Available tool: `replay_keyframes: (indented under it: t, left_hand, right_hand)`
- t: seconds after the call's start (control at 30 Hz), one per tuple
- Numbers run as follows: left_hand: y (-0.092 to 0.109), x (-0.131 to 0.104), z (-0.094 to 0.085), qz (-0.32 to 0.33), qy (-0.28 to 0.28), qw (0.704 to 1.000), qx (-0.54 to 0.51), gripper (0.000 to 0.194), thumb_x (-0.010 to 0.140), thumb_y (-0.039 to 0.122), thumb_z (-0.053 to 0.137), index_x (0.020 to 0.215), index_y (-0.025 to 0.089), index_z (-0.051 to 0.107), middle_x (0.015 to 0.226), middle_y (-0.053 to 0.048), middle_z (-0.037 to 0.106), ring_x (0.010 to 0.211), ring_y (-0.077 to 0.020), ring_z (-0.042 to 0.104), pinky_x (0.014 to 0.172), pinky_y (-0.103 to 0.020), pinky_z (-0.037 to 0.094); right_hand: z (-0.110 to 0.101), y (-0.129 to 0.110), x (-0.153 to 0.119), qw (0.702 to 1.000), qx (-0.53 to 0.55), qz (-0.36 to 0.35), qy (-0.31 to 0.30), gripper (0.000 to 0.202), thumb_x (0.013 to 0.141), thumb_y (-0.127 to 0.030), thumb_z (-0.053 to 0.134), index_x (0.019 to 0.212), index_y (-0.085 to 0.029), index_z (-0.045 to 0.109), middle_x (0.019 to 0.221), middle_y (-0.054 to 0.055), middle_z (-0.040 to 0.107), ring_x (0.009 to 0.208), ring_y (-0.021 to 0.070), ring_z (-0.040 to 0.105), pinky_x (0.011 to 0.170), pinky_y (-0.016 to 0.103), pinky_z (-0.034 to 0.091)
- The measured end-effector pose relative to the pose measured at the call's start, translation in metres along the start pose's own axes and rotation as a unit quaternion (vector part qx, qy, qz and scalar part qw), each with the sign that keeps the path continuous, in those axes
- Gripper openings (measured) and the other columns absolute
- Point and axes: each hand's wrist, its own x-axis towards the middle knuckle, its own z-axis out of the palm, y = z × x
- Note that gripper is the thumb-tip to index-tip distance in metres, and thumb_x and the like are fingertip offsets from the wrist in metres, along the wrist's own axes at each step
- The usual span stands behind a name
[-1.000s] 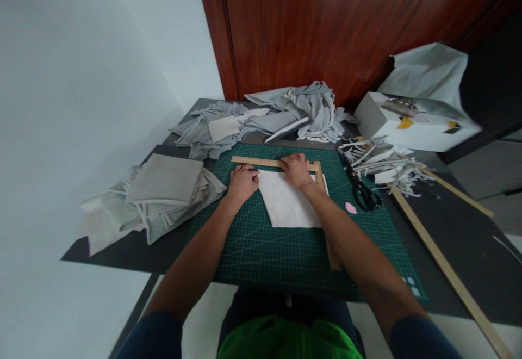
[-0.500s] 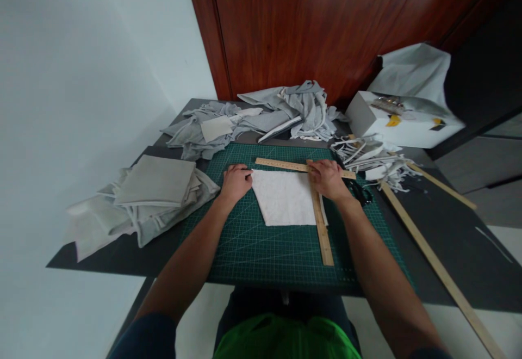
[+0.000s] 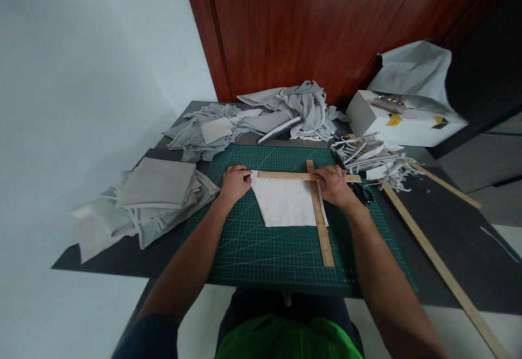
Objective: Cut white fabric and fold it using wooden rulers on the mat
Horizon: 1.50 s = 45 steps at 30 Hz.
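Observation:
A white cloth piece lies on the green cutting mat. One wooden ruler runs across its top edge; a second wooden ruler lies nearly upright in view along its right side. My left hand is closed on a small dark object at the cloth's top left corner; the object is too small to name. My right hand has its fingers closed on the horizontal ruler where the two rulers cross.
Folded grey cloths are stacked at the left. Loose grey fabric lies behind the mat. White strips, a white box and a long wooden strip are at the right. Black scissors handles lie beside my right wrist.
The horizontal ruler has come down toward me and slightly right, from above the cloth onto its top edge. My right hand has moved slightly down with it. My left hand has barely moved.

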Motion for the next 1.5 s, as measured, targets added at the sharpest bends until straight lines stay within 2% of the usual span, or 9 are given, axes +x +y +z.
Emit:
replay_keyframes:
  t: [0.4,0.73,1.1,1.33,1.5]
  left_hand:
    - [0.001,-0.001,-0.001,-0.004,0.001,1.000,-0.010,0.034,0.091,0.020,0.062,0.115,0.029,0.085,0.132,-0.004,0.076,0.124,-0.0279,0.065,0.112,-0.046,0.051]
    - [0.001,-0.001,-0.002,0.002,0.001,1.000,-0.015,0.034,0.090,0.018,0.063,0.115,0.028,0.084,0.131,-0.005,0.076,0.123,-0.0280,0.065,0.110,-0.046,0.051]
    - [-0.002,0.001,0.000,0.014,0.007,0.999,-0.039,0.034,0.088,0.016,0.063,0.113,0.027,0.083,0.125,-0.005,0.078,0.122,-0.0260,0.067,0.113,-0.045,0.049]
    - [0.020,-0.001,-0.011,0.067,0.045,0.994,-0.071,0.036,0.088,0.012,0.061,0.114,0.024,0.082,0.127,-0.006,0.078,0.124,-0.0257,0.065,0.116,-0.045,0.047]
    - [0.037,-0.001,-0.003,0.141,0.001,0.987,-0.076,0.032,0.095,0.017,0.060,0.118,0.024,0.081,0.125,-0.005,0.077,0.122,-0.0257,0.061,0.112,-0.045,0.047]
  right_hand:
    - [0.011,-0.021,0.000,0.999,0.042,-0.003,-0.013,0.036,0.091,-0.020,0.055,0.119,-0.021,0.079,0.123,0.014,0.075,0.119,0.0351,0.054,0.104,0.052,0.036]
    - [0.014,-0.033,-0.002,0.998,0.064,-0.005,0.002,0.030,0.097,-0.027,0.057,0.115,-0.023,0.081,0.125,0.013,0.076,0.122,0.0355,0.052,0.102,0.051,0.035]
    - [0.021,-0.036,0.001,0.995,0.103,0.005,0.001,0.030,0.098,-0.026,0.056,0.110,-0.025,0.084,0.121,0.009,0.080,0.122,0.0350,0.052,0.102,0.052,0.034]
    - [0.024,-0.035,0.000,0.994,0.108,0.006,0.002,0.031,0.099,-0.026,0.056,0.111,-0.026,0.085,0.124,0.009,0.080,0.122,0.0348,0.050,0.104,0.054,0.034]
    - [0.025,-0.034,0.000,0.997,0.083,0.001,-0.001,0.030,0.102,-0.027,0.056,0.113,-0.027,0.084,0.128,0.009,0.078,0.124,0.0349,0.051,0.104,0.054,0.036]
